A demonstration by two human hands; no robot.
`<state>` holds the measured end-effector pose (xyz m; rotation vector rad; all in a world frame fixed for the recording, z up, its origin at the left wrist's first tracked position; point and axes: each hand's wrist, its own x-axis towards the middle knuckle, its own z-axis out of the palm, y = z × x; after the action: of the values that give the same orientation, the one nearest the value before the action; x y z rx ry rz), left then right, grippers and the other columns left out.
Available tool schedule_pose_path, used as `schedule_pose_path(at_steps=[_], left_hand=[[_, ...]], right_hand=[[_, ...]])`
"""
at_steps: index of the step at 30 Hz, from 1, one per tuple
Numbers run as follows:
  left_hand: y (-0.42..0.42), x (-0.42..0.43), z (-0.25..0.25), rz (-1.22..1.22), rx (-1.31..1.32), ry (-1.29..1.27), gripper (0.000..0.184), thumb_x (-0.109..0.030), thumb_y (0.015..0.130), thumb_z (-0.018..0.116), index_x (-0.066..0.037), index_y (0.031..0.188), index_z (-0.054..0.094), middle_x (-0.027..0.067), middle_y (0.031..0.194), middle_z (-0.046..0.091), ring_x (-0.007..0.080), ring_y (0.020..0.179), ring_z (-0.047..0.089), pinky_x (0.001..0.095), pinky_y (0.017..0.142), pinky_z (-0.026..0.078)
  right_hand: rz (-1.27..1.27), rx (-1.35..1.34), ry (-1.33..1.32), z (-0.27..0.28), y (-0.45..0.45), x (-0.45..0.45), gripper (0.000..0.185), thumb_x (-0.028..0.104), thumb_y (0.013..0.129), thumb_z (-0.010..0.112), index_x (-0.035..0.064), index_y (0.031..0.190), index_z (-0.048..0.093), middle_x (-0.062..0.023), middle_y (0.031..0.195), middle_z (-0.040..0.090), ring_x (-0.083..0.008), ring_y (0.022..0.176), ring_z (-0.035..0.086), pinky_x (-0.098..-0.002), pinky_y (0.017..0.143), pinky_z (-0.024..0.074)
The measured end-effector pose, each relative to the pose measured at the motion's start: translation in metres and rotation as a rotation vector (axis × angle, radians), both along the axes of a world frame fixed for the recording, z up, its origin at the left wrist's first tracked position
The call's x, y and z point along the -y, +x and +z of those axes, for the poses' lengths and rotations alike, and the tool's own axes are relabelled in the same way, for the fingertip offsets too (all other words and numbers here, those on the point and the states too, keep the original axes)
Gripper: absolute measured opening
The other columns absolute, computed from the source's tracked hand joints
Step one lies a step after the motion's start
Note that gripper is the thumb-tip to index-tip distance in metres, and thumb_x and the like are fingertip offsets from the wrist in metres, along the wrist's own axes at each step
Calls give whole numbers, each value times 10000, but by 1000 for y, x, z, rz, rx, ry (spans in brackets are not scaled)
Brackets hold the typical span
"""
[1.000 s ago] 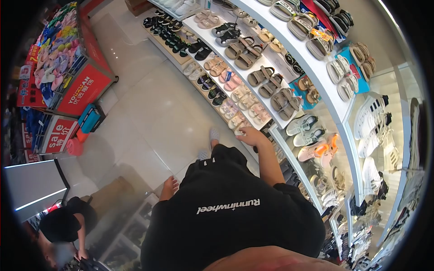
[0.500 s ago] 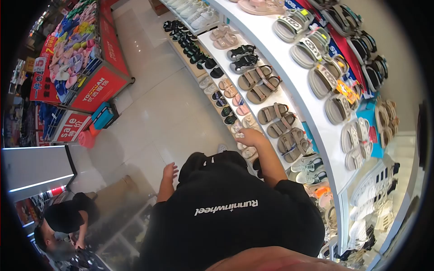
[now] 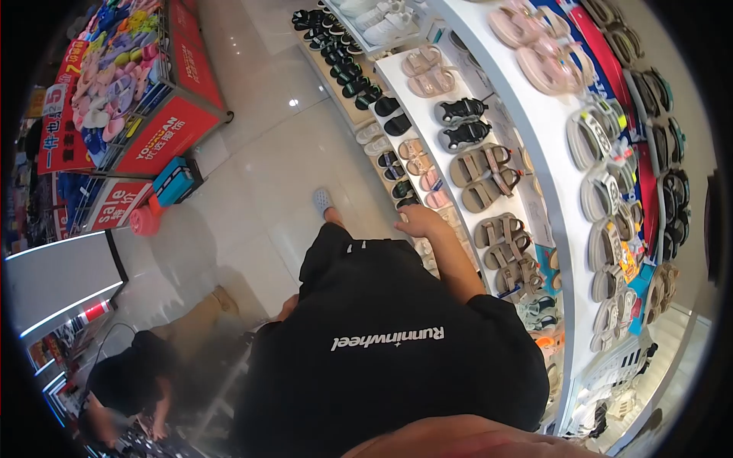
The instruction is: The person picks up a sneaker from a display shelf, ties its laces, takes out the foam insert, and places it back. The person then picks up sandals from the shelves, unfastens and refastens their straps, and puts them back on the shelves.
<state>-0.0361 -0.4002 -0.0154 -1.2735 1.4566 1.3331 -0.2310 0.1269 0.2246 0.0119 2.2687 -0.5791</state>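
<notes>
My right hand hangs in front of the low shelf of small sandals, palm down, its fingers loosely apart and nothing visible in them. Pink child sandals on the low tier lie just beyond it. My left hand shows only as a small patch at the left edge of my black shirt; its fingers are hidden. One grey shoe of mine is on the tiled floor ahead.
Curved white shelves of sandals and sneakers line the right side. A red-sided bin of colourful slippers stands at the left, with a blue box and pink stool beside it. Another person bends over at lower left.
The shelves have shifted right in view, with pink sandals now on the upper shelf. My left hand has dropped back mostly behind my shirt. My shoe shows farther forward.
</notes>
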Motion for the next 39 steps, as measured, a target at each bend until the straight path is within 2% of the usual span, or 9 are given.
schedule_pose_path(at_steps=[5, 8, 14, 25, 30, 32, 33, 36, 39], left_hand=[[-81, 50, -51, -15, -64, 61, 569, -430, 965, 589, -68, 1401, 543, 88, 1305, 643, 304, 1124, 609, 491, 964, 466], [-211, 42, 47, 87, -74, 21, 564, -453, 970, 573, -106, 1413, 531, 93, 1319, 640, 290, 1096, 631, 492, 951, 461], [-376, 84, 93, 110, -294, -36, 506, -443, 968, 587, -118, 1355, 552, 68, 1275, 651, 237, 1058, 632, 460, 923, 467], [-410, 72, 36, 139, 72, -79, 643, -457, 989, 526, -108, 1522, 444, 114, 1417, 599, 310, 1251, 575, 490, 1038, 427], [-487, 82, 7, -825, -317, -102, 629, -478, 995, 498, -80, 1482, 492, 127, 1438, 594, 322, 1327, 535, 464, 1083, 408], [-533, 83, 17, -955, -418, -154, 629, -487, 997, 487, -69, 1465, 512, 132, 1446, 592, 327, 1358, 519, 454, 1101, 400], [-559, 86, 26, -951, -412, -167, 629, -491, 998, 481, -63, 1457, 521, 135, 1450, 591, 329, 1373, 511, 449, 1110, 396], [-650, 54, 80, 118, -102, -30, 605, -468, 982, 535, -89, 1452, 507, 112, 1383, 620, 304, 1240, 592, 470, 1026, 432], [-715, 55, 105, 118, -267, -49, 591, -452, 967, 579, -94, 1431, 503, 101, 1305, 643, 277, 1123, 619, 475, 958, 448]], right_hand=[[59, -39, 25, -8, -82, 55, 607, 488, 896, 658, 54, 1319, 639, -235, 1257, 670, -392, 1195, 626, -460, 1030, 489], [95, -136, -79, 8, -144, 93, 612, 482, 903, 659, 27, 1312, 635, -237, 1250, 672, -398, 1187, 628, -460, 1021, 494], [41, -246, -111, 42, -251, 128, 566, 436, 906, 664, 59, 1327, 634, -218, 1238, 685, -381, 1173, 640, -455, 1004, 503], [-693, -585, 94, 45, -427, 34, 739, 395, 841, 743, 80, 1465, 506, -177, 1108, 723, -374, 1034, 693, -445, 897, 539], [-820, -674, 178, 58, -525, -9, 786, 392, 841, 746, 34, 1484, 469, -188, 1182, 702, -368, 1108, 668, -447, 949, 516], [-838, -686, 129, 65, -567, -15, 794, 394, 843, 744, 27, 1489, 462, -189, 1204, 696, -365, 1131, 658, -447, 966, 509], [-824, -647, 148, 70, -587, -13, 798, 393, 847, 742, 23, 1493, 454, -195, 1228, 682, -362, 1147, 651, -442, 977, 508], [-769, -673, 136, 71, -637, -4, 806, 401, 840, 746, 33, 1495, 455, -195, 1276, 649, -353, 1185, 632, -434, 1005, 498], [-810, -741, 215, 68, -680, -2, 833, 414, 830, 754, 103, 1526, 421, -251, 1412, 513, -401, 1263, 567, -463, 1055, 471]])
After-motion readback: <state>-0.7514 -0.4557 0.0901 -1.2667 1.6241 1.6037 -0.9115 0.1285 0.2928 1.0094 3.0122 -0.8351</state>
